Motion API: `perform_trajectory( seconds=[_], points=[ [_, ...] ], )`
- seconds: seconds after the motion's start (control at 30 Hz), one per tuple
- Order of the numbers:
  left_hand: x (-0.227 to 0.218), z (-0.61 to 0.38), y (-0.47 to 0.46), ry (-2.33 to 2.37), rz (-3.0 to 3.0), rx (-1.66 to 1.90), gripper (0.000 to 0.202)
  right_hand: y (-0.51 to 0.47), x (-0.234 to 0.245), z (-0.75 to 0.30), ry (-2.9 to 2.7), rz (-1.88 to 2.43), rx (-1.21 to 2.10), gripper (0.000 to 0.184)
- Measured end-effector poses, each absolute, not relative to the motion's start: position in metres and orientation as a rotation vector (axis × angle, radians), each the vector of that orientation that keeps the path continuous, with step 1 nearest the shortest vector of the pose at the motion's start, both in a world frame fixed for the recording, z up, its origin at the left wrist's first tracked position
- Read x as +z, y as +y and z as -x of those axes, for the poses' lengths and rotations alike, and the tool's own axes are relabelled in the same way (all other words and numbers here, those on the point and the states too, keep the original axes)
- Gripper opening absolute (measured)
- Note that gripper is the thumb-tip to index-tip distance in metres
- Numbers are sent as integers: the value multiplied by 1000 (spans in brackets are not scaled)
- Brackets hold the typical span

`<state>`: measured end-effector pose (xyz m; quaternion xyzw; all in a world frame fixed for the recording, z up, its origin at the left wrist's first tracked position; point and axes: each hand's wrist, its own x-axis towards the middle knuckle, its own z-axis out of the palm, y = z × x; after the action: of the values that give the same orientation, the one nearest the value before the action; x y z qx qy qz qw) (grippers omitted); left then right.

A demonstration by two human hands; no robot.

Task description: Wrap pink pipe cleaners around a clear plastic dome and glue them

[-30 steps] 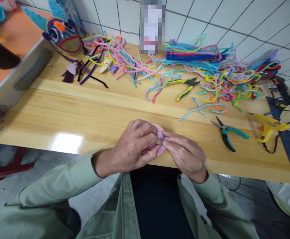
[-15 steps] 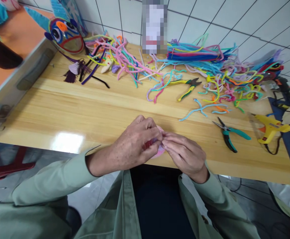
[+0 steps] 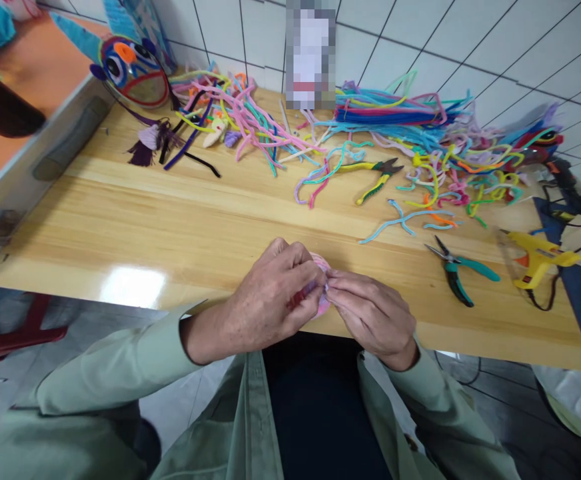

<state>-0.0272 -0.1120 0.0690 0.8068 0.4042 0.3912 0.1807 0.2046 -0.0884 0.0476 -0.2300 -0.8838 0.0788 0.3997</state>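
Note:
Between my two hands, close to the table's near edge, is a round pink and purple piece that looks coiled from pipe cleaners [image 3: 323, 308]. My left hand [image 3: 283, 293] covers most of its left side, fingers curled and pinching at its middle. From the right, my right hand [image 3: 373, 310] pinches the same piece, thumb and fingers pressed together close to the left fingertips. The fingers hide much of its shape. To the right lie teal-handled needle-nose pliers [image 3: 460, 267], with jaws apart, touched by neither hand.
Yellow-green cutters [image 3: 378, 177] lie beyond my hands, near loose blue pipe cleaners [image 3: 403, 220]. Heaps of coloured pipe cleaners [image 3: 260, 120] line the tiled wall. A yellow glue gun [image 3: 538, 257] sits at the right. A decorated mask-like figure [image 3: 133, 73] stands back left.
Both hands stay on the pink and purple piece with only slight shifts. My left forearm has moved a little to the right, and more purple shows between the fingertips.

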Motion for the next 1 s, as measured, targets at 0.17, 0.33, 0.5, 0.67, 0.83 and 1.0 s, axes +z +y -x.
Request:
perform_trajectory(
  seconds=[0.17, 0.33, 0.5, 0.67, 0.83, 1.0],
  points=[
    [68, 25, -116, 1180, -2321, 1135, 8, -89, 46, -204, -2230, 582, 183, 36],
    [66, 23, -120, 1216, -2350, 1133, 8, -90, 44, -203, -2214, 633, 246, 37],
    [67, 23, -124, 1291, -2252, 1096, 6, -92, 46, -200, -2173, 646, 367, 35],
    [69, 26, -128, 1251, -2171, 1079, 7, -92, 50, -197, -2168, 618, 420, 32],
    [68, 30, -129, 1211, -2175, 1054, 14, -96, 49, -195, -2143, 634, 416, 31],
    [69, 31, -127, 1191, -2182, 1034, 13, -99, 45, -191, -2111, 652, 385, 30]
  ],
)
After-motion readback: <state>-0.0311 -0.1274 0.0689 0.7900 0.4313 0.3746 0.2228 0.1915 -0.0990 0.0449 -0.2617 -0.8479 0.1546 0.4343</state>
